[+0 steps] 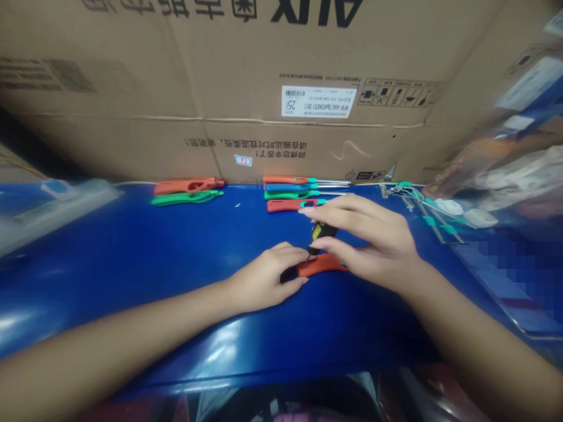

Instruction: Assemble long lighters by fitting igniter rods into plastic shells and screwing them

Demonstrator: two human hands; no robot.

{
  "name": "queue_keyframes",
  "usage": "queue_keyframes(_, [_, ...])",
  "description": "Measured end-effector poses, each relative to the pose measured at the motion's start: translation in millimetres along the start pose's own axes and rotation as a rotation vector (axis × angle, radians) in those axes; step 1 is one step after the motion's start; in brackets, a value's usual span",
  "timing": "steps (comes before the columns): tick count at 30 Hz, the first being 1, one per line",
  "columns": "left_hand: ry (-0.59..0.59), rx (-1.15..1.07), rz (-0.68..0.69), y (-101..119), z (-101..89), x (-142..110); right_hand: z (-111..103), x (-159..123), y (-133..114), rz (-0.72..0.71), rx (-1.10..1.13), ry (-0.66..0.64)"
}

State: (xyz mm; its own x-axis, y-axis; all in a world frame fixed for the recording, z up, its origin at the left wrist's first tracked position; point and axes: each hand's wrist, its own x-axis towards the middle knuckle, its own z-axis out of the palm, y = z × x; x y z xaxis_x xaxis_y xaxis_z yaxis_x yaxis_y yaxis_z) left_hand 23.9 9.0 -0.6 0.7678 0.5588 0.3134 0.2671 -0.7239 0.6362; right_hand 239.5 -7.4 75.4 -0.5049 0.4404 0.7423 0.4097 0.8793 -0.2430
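Note:
My right hand is closed round the black and yellow handle of a screwdriver. Its tip points down onto an orange lighter lying on the blue table. The thumb and fingers of my left hand pinch the left end of that lighter, steadying it against the table. Part of the lighter's right end is hidden behind my right hand.
Behind my hands lie several long-necked lighters. Orange and green lighter shells are farther left. A cardboard box walls off the back. White and teal parts with metal rods sit at the right, a blurred clear container at the left.

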Motion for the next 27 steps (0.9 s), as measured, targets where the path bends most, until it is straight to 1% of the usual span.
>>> queue_keyframes(3, [-0.005,0.006,-0.005,0,0.3,0,-5,-1,-3,0.005,0.083,-0.127])
queue_keyframes(5, [-0.004,0.002,-0.008,0,0.3,0,-9,0,-5,0.017,0.127,-0.163])
queue_keyframes(9, [0.023,0.019,-0.017,-1,0.2,0,-11,3,-9,0.006,0.13,-0.158])
queue_keyframes(14, [0.051,0.004,0.027,-3,2.1,0,-7,4,-13,-0.039,0.105,-0.157])
queue_keyframes(18, [0.057,0.041,-0.01,-3,3.9,0,-2,2,-11,-0.012,0.072,-0.134])
queue_keyframes(20, [0.04,0.069,-0.03,-1,2.2,1,-2,2,-5,0.041,0.082,-0.083])
queue_keyframes(21, [0.026,0.078,-0.035,-1,0.2,1,-5,2,0,0.084,0.108,-0.037])
queue_keyframes(22, [0.009,0.085,-0.039,0,-2.7,2,-9,3,5,0.143,0.142,0.028])
queue_keyframes(24, [-0.028,0.108,-0.055,2,-11.1,3,-21,3,19,0.286,0.194,0.204])
queue_keyframes(26, [-0.07,0.158,-0.081,3,-21.1,3,-40,2,37,0.41,0.162,0.387])
queue_keyframes(27, [-0.091,0.19,-0.095,3,-25.8,3,-49,-1,47,0.458,0.126,0.445])
